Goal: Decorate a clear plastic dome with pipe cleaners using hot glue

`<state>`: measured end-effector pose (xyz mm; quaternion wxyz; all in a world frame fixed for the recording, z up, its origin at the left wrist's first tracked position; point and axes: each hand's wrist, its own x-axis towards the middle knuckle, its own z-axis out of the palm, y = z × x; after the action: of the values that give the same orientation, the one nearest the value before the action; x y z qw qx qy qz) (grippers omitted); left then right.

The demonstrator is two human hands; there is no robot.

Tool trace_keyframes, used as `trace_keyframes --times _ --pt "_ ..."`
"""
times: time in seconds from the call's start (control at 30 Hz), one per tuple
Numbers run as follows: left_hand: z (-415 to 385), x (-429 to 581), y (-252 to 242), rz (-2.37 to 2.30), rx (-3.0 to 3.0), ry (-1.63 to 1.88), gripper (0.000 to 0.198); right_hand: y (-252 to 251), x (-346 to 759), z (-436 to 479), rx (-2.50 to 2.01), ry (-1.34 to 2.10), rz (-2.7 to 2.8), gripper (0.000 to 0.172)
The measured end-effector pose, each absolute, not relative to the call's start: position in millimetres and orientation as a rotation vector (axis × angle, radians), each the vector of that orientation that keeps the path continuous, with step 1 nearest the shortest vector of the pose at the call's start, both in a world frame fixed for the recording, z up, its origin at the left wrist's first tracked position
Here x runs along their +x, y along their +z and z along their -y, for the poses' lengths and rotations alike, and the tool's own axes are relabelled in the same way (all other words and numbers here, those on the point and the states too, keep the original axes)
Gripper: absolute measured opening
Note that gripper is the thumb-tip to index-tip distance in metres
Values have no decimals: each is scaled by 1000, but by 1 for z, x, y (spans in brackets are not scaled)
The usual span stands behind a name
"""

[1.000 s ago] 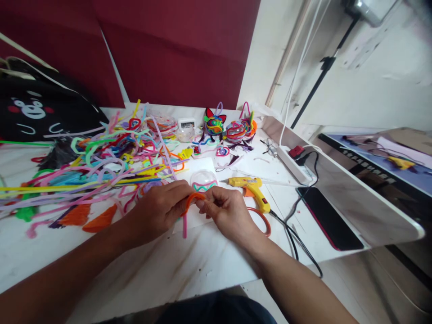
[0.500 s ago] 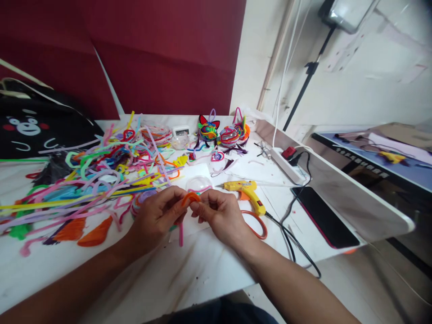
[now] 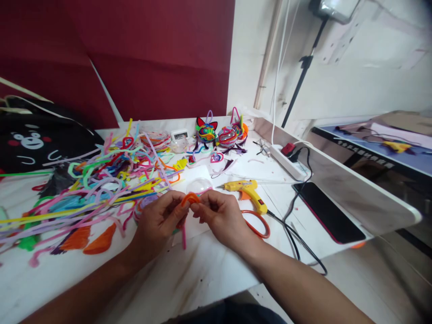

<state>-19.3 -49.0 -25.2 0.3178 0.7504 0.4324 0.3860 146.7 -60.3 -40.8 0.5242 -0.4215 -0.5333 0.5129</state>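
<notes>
Between left hand [image 3: 157, 220] and right hand [image 3: 224, 220], an orange strip [image 3: 191, 197] arches, pinched by both hands' fingers. At its three o'clock, a glue gun [image 3: 248, 189] lies on the white table [image 3: 162, 281]; at eleven, a maroon backdrop [image 3: 135, 54] stands.

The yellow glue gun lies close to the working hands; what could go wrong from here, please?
The glue gun, if hot, might burn the right hand, since it lies close by.
Its black cord loops past the edge of the table, so a snag could drag the glue gun.

The orange strip [image 3: 191, 197] looks soft and matt, the glue gun [image 3: 247, 188] smooth plastic, the phone screen [image 3: 329, 212] glossy
</notes>
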Motion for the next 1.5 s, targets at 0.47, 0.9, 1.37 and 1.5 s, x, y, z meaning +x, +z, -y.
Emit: trace_keyframes --times 0.47,0.9,1.37,1.5 --pt "48 -24 -16 -1095 2350 1000 22 -39 152 62 -1079 1175 1391 14" --pt "43 -29 -15 -998 2550 894 20 -40 155 63 -1165 1084 1565 16" --pt "47 -20 -22 -1104 1850 964 22 -36 150 59 -974 1377 1257 17" --pt "46 -22 -19 -1107 1918 941 23 -37 151 59 -1002 1324 1286 9"
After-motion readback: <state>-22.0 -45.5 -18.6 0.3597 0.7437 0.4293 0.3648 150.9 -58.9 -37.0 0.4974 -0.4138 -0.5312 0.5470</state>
